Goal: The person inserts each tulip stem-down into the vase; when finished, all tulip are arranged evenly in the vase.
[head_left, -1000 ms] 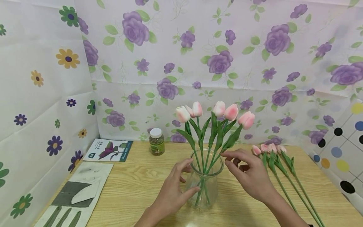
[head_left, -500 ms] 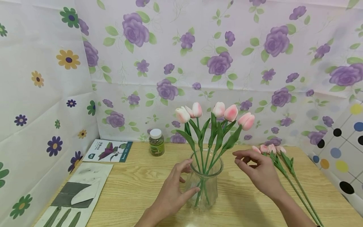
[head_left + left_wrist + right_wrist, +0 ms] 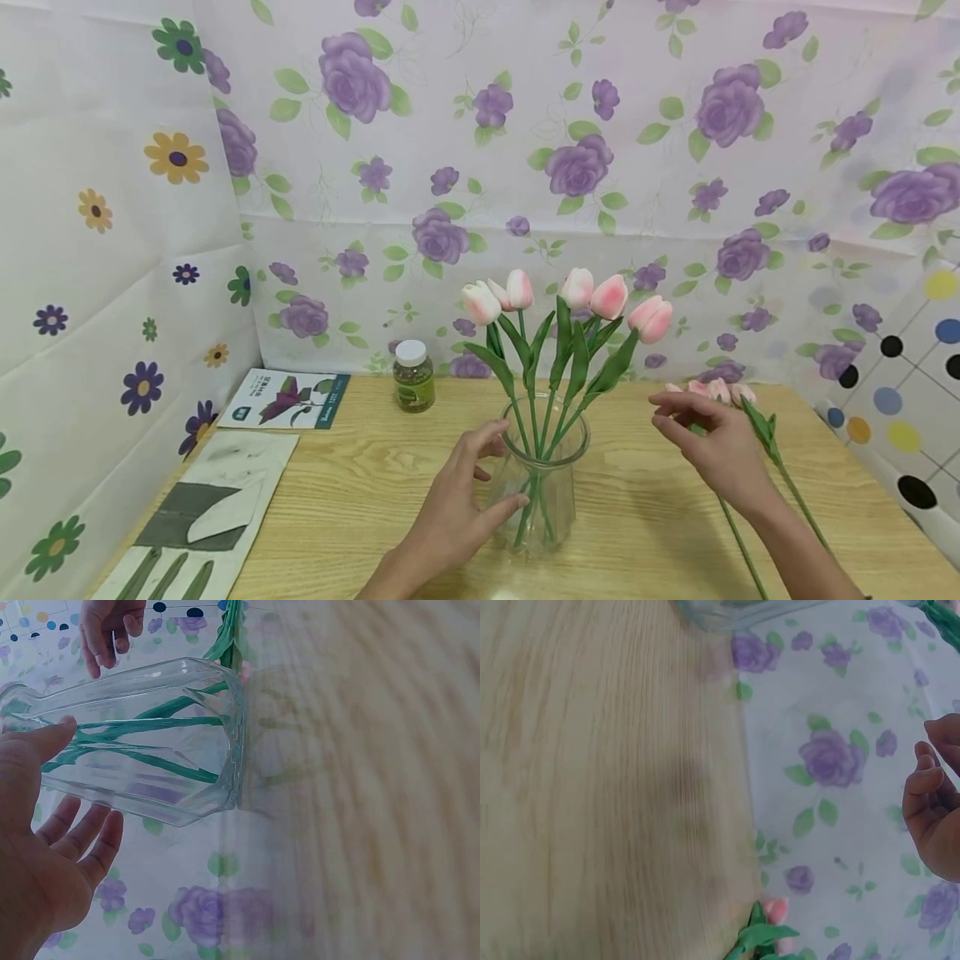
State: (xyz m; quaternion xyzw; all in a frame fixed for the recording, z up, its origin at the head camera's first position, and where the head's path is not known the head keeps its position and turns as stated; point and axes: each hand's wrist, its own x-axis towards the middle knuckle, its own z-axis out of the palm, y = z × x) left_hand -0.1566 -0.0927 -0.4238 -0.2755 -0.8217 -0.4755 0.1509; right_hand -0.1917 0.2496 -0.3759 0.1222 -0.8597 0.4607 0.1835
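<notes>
A clear glass vase (image 3: 561, 500) stands upright on the wooden table, holding several pink-and-white artificial tulips (image 3: 609, 296). My left hand (image 3: 453, 504) holds the vase from the left, thumb across the front and fingers curved along its side; the left wrist view shows the thumb against the glass (image 3: 172, 802). To the right of the vase, my right hand (image 3: 716, 454) hovers with loosely bent fingers and nothing in them. More loose tulips (image 3: 742, 393) lie on the table just beyond and under that hand, which hides part of their stems and leaves.
A jar with a white lid (image 3: 414, 379) stands at the back, left of the vase. A booklet (image 3: 288, 398) and a grey-and-white printed sheet (image 3: 202, 517) lie on the left. Flower-patterned cloth (image 3: 487, 192) rises behind the table (image 3: 360, 492).
My right hand has moved away from the tulips in the vase, rightward to above the loose tulips. The left hand and the vase have stayed in place.
</notes>
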